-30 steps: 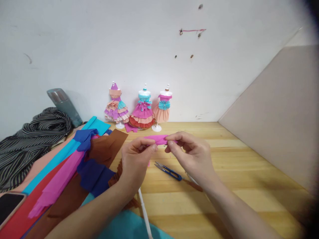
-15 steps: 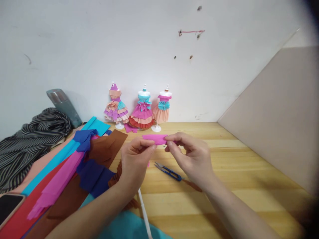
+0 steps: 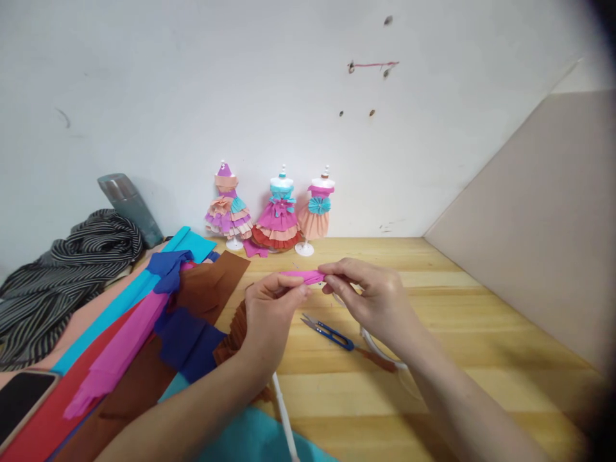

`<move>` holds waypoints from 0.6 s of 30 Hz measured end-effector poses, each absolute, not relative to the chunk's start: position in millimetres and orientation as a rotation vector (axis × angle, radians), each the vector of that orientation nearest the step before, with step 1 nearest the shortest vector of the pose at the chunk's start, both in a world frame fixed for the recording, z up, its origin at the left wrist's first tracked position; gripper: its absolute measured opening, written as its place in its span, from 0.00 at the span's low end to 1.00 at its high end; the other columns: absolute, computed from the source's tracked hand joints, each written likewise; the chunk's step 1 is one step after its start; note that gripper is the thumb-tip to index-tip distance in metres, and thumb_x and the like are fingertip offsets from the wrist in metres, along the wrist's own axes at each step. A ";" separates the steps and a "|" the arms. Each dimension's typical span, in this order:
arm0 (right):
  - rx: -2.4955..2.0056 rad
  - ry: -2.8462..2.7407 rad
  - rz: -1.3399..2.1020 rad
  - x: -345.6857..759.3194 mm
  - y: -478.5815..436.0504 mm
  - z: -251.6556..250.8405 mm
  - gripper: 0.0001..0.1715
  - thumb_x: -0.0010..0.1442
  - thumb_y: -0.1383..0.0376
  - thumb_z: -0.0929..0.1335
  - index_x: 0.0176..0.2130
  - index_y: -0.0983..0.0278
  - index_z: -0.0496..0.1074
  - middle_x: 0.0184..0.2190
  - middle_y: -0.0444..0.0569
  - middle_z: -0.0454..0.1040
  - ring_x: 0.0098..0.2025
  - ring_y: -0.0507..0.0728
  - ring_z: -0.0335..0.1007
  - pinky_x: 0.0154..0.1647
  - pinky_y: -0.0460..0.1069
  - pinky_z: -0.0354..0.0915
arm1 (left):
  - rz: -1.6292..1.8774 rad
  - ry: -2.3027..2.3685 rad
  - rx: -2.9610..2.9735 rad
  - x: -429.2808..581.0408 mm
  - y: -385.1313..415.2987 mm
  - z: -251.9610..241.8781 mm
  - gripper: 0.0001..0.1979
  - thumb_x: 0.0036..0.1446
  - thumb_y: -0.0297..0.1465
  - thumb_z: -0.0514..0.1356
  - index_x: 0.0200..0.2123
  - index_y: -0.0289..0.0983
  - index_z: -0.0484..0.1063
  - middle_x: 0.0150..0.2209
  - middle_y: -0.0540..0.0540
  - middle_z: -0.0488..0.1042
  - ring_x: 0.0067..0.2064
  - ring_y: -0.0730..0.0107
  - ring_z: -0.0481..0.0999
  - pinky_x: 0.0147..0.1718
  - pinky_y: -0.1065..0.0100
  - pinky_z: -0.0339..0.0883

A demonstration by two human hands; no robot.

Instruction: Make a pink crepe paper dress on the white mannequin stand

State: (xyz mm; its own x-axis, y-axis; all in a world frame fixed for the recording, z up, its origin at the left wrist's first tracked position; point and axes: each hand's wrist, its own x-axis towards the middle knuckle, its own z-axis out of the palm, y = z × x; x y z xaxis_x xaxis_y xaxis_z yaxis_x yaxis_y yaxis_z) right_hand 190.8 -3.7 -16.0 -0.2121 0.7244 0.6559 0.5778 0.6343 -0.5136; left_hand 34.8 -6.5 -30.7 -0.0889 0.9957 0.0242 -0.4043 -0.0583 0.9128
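Note:
Both hands hold a small folded strip of pink crepe paper above the wooden table. My left hand pinches its left end between thumb and fingers. My right hand pinches the right end, fingers curled. Just below the hands lie small blue-handled snips on the table. Three little dress forms wearing layered paper dresses stand at the back by the wall.
Sheets of crepe paper in brown, dark blue, pink, light blue and red cover the left side. A striped cloth and a grey bottle lie behind them. A phone sits bottom left. A beige panel closes off the right.
The pink strip has been pressed narrower between my fingers and the hands have dropped slightly. The view has shifted a little.

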 end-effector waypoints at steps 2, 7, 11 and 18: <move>-1.087 -1.913 0.221 190.9 -3.7 -16.3 0.08 0.60 0.71 0.65 0.34 0.64 0.75 0.24 0.46 0.78 0.24 0.53 0.77 0.25 0.46 0.69 | 1.454 0.926 0.882 35.9 -5.9 -33.2 0.03 0.37 0.25 0.68 0.21 0.36 0.77 0.20 0.50 0.78 0.25 0.72 0.76 0.29 0.70 0.71; -1.159 -1.936 0.220 188.7 -5.6 -14.5 0.08 0.60 0.71 0.65 0.31 0.64 0.72 0.21 0.45 0.78 0.22 0.53 0.75 0.23 0.46 0.66 | 1.437 0.918 0.903 36.4 -3.3 -36.1 0.02 0.39 0.25 0.67 0.21 0.36 0.77 0.20 0.50 0.78 0.23 0.74 0.75 0.26 0.73 0.68; -1.149 -1.886 0.195 185.8 -8.7 -11.9 0.07 0.59 0.70 0.65 0.31 0.64 0.73 0.24 0.46 0.78 0.24 0.54 0.75 0.25 0.47 0.67 | 1.498 0.915 0.972 34.2 -3.5 -36.7 0.03 0.41 0.24 0.68 0.23 0.36 0.78 0.21 0.50 0.78 0.24 0.75 0.76 0.28 0.74 0.69; -1.100 -1.776 0.234 182.4 -13.4 -10.1 0.06 0.58 0.70 0.66 0.31 0.64 0.74 0.27 0.47 0.77 0.28 0.54 0.74 0.31 0.49 0.69 | 1.540 0.858 0.994 32.0 -2.8 -37.4 0.09 0.41 0.22 0.68 0.29 0.37 0.81 0.24 0.50 0.81 0.26 0.75 0.78 0.30 0.74 0.72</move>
